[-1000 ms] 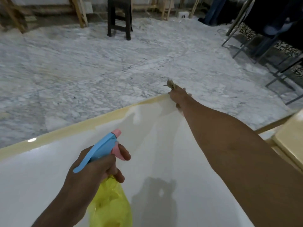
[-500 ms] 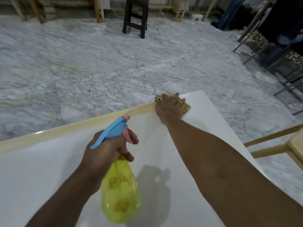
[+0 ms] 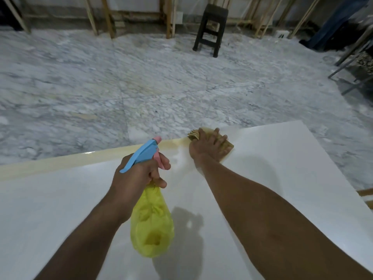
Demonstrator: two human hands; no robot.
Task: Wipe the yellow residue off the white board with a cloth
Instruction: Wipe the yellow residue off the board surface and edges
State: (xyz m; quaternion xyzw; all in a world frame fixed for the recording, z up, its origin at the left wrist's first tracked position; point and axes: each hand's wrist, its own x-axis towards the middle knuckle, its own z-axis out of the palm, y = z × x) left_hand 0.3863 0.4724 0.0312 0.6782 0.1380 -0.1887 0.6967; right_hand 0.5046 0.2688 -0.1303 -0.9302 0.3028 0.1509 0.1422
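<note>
The person's right hand (image 3: 209,145) lies flat, fingers spread, pressing a stained tan cloth (image 3: 227,147) onto the far edge of the white board (image 3: 282,178). The left hand (image 3: 139,176) is wrapped around the neck of a yellow spray bottle (image 3: 151,223) with a blue and pink trigger head, held above the board near its middle, nozzle aimed toward the far edge.

The yellow residue (image 3: 70,163) runs as a band along the far edge, from the cloth all the way to the left side of the view. To the right of the cloth the edge looks white, so the judgement is that the right part is done and the long left stretch is still to do.

To do this stroke well, the palm should probably stay flat with even pressure, and the cloth should travel leftward along the band, overlapping the lip so residue is not smeared inward. A darker wet patch sits just left of the cloth; wiping it soon seems wise.

The cloth already overhangs the far edge slightly, so pushing farther could let it slip onto the marble floor (image 3: 141,87). The board's surface to the left is open for the sweep, though the bottle sits close to the right forearm and may need to shift aside. A dark stool (image 3: 211,29) stands well apart on the far floor.
</note>
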